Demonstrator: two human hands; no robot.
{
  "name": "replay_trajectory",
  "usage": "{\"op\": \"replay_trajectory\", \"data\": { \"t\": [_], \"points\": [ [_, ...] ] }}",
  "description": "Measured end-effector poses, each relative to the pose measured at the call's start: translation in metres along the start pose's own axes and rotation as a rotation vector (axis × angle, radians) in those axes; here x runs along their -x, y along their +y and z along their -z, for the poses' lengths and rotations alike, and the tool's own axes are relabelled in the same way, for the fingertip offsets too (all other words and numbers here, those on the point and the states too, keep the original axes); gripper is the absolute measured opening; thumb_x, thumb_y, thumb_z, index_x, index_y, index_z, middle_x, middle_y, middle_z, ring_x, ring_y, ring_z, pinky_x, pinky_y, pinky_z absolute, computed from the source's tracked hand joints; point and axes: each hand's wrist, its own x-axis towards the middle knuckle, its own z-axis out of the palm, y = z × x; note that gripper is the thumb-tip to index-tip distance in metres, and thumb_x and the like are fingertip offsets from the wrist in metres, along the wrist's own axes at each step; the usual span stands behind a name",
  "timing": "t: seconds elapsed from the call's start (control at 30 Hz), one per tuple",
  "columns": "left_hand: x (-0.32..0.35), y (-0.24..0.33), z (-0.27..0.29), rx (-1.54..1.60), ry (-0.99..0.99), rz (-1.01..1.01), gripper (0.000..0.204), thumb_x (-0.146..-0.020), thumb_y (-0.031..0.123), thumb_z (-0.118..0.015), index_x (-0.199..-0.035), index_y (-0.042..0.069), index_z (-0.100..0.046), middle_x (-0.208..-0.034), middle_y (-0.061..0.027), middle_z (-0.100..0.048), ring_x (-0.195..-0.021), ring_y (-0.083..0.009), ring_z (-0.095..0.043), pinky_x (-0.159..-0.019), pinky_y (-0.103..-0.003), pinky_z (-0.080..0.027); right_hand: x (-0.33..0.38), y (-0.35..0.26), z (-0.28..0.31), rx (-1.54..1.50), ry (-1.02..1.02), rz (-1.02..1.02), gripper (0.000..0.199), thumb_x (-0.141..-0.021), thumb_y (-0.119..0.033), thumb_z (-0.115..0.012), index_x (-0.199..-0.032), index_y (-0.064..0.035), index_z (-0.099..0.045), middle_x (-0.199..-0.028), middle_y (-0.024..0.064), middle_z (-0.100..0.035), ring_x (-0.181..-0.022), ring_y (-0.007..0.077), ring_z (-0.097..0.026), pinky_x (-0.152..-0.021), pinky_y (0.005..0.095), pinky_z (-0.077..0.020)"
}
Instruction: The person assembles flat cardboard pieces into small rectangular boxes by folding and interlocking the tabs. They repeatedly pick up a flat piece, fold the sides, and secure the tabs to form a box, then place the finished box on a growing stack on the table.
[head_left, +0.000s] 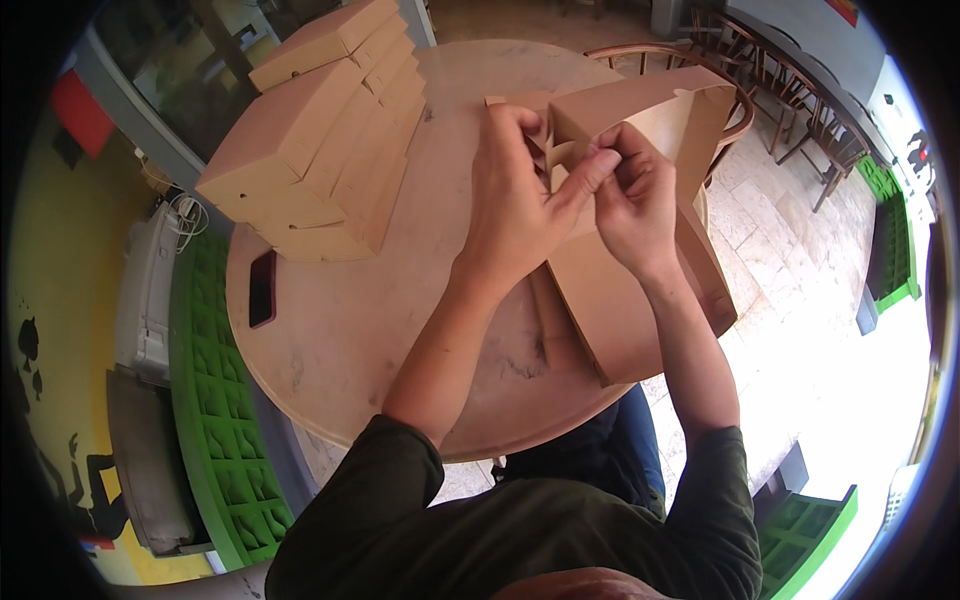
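Note:
A brown cardboard box (606, 308) sits partly folded at the right side of the round table, its wide panel toward me and its walls raised at the far end. My left hand (515, 205) curls its fingers round the left corner of the raised walls, thumb stretched to the right. Close beside that thumb, my right hand (640, 205) is closed in a pinch at the box's flaps. The hands hide the spot between the fingertips, so I cannot tell exactly which flap is pinched.
Several closed cardboard boxes (285, 135) are stacked at the table's (440, 215) far left. A dark phone (262, 289) lies near the left edge. Wooden chairs (800, 105) stand beyond on the right. A green slotted rack (225, 400) runs along the left.

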Motion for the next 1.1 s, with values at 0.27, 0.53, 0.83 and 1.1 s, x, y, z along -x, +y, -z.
{"op": "replay_trajectory", "data": {
  "t": [0.27,0.53,0.83,1.1],
  "points": [
    [-0.003,-0.007,0.008,-0.059,-0.089,-0.017,0.040,-0.105,0.012,-0.060,-0.136,-0.009,-0.045,-0.097,-0.0254,-0.072,-0.083,-0.0392,-0.074,-0.070,-0.044,-0.059,-0.012,0.003,-0.004,-0.049,-0.094,-0.087,0.006,-0.108,0.001,-0.053,-0.106,0.0051,-0.056,-0.092,0.0113,-0.068,-0.075,0.0158,-0.069,-0.069,0.0341,-0.0575],
    [-0.006,-0.025,-0.004,-0.339,-0.002,-0.263,0.051,-0.102,0.002,-0.055,-0.146,-0.018,-0.042,-0.108,-0.0349,-0.071,-0.097,-0.0488,-0.073,-0.082,-0.050,-0.060,-0.001,-0.029,0.044,0.706,0.187,0.294,0.025,-0.093,-0.006,-0.072,-0.117,0.0004,-0.064,-0.094,0.0161,-0.071,-0.080,0.0252,-0.071,-0.073,0.0357,-0.0555],
    [-0.003,-0.029,-0.006,-0.387,-0.084,-0.201,0.048,-0.096,-0.002,-0.058,-0.142,-0.012,-0.053,-0.106,-0.0305,-0.074,-0.091,-0.0447,-0.075,-0.077,-0.048,-0.061,-0.080,-0.014,0.197,0.987,-0.351,0.057,0.064,-0.080,0.016,-0.057,-0.140,-0.0070,-0.060,-0.128,0.0224,-0.072,-0.122,0.0432,-0.067,-0.101,0.0448,-0.0554],
    [0.005,-0.052,-0.015,-0.384,-0.145,-0.374,0.078,-0.089,-0.007,-0.062,-0.161,0.009,-0.035,-0.125,-0.0253,-0.070,-0.098,-0.0400,-0.074,-0.082,-0.046,-0.060,-0.060,-0.044,0.228,1.177,-0.426,0.259,0.038,-0.085,0.002,-0.068,-0.123,-0.0037,-0.064,-0.111,0.0206,-0.074,-0.094,0.0398,-0.074,-0.082,0.0469,-0.0597]
  ]
}}
